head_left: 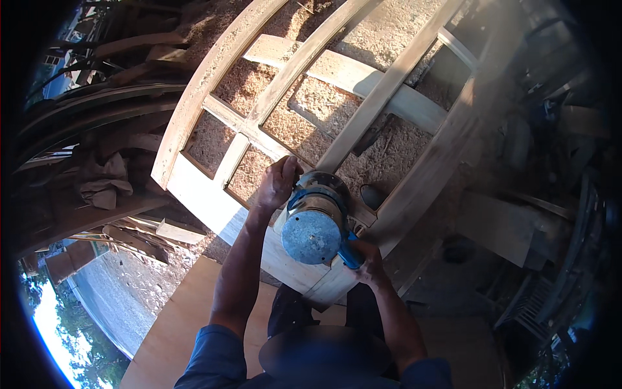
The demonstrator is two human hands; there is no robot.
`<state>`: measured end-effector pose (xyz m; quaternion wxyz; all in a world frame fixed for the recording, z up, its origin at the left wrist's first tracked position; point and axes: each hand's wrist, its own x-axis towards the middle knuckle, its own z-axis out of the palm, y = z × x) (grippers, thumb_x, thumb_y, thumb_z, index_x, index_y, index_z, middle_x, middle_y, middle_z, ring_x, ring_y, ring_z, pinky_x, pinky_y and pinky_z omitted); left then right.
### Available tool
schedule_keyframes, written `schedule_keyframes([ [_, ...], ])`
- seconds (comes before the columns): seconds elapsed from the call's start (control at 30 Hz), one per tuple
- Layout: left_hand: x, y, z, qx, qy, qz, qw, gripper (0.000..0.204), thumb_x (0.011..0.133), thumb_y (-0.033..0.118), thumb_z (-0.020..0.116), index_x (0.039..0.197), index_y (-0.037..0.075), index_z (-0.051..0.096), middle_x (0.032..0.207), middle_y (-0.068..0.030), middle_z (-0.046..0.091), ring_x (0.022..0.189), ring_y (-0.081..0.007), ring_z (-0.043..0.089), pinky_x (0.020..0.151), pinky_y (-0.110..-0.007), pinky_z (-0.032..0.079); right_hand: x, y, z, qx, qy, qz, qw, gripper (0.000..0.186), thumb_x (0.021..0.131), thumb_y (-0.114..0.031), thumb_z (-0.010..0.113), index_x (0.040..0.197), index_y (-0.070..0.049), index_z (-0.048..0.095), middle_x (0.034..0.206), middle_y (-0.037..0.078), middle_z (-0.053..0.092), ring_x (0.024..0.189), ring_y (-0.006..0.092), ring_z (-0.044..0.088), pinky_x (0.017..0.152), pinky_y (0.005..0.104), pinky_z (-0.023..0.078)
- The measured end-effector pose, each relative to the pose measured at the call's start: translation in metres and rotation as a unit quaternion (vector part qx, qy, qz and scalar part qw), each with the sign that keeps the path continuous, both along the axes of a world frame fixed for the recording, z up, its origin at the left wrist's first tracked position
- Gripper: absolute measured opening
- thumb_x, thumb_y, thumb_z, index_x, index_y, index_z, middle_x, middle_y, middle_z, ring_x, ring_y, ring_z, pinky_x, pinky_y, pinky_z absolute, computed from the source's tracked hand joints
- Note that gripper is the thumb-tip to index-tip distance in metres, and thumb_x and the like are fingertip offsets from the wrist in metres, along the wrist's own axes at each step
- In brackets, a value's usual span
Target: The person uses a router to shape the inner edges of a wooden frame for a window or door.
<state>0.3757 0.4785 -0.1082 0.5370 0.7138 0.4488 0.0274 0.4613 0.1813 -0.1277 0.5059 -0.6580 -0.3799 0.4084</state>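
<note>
A wood router [312,223] with a round, dusty blue-grey top rests on a curved wooden frame [214,200], at its near end. My right hand [368,264] is wrapped round the router's blue side handle [350,254]. On the far left side of the router, my left hand [278,185] is closed, its fingers curled against the tool; the grip under them is hidden. Slats of the frame, such as a long diagonal slat [382,91], run away from the router. The router's base and bit are mostly hidden beneath its body.
Wood shavings [324,104] show through the frame's openings. Stacked curved timber [103,104] and a crumpled brown bag [107,181] lie at the left. Boards [499,223] lean in shadow at the right. A plywood sheet [184,318] lies near my legs.
</note>
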Motion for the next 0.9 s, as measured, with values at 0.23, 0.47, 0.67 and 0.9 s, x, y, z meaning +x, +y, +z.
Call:
schedule_keyframes([
  [0.23,-0.006,0.0,-0.003,0.001,-0.007,0.001,1.0,0.048,0.102,0.036,0.039,0.084,-0.002,0.063,0.07,-0.0116,0.063,0.064,-0.0183,0.062,0.061,-0.033,0.049,0.0,-0.003,0.001,-0.069,0.069,0.009,0.995,0.039,0.065,-0.008,0.076,0.101,-0.004,0.064,0.085,0.008,0.064,0.076,0.018,0.065,0.07,0.0327,0.051],
  [0.47,-0.016,-0.002,-0.004,0.001,-0.029,0.006,1.0,0.046,0.102,0.034,0.04,0.082,-0.001,0.063,0.064,-0.0127,0.061,0.06,-0.0225,0.061,0.062,-0.037,0.048,-0.002,-0.003,0.002,-0.057,0.049,0.022,0.997,0.04,0.064,-0.007,0.077,0.102,-0.004,0.064,0.086,0.009,0.065,0.076,0.0188,0.065,0.071,0.0325,0.051],
  [0.67,-0.027,-0.006,0.0,0.024,-0.043,0.012,0.999,0.045,0.101,0.033,0.042,0.08,-0.001,0.063,0.063,-0.0123,0.06,0.059,-0.022,0.061,0.061,-0.037,0.048,-0.014,-0.009,0.003,-0.062,0.059,0.003,0.996,0.044,0.062,-0.008,0.079,0.103,-0.003,0.064,0.087,0.01,0.066,0.078,0.0218,0.067,0.071,0.0339,0.052],
  [0.9,-0.044,-0.009,-0.001,0.012,-0.022,0.02,0.999,0.046,0.101,0.033,0.041,0.08,-0.001,0.063,0.063,-0.0129,0.06,0.059,-0.0219,0.062,0.061,-0.037,0.048,-0.029,-0.014,-0.004,-0.04,-0.022,0.03,0.999,0.045,0.062,-0.008,0.08,0.104,-0.003,0.064,0.087,0.011,0.066,0.078,0.0229,0.068,0.071,0.0345,0.052],
])
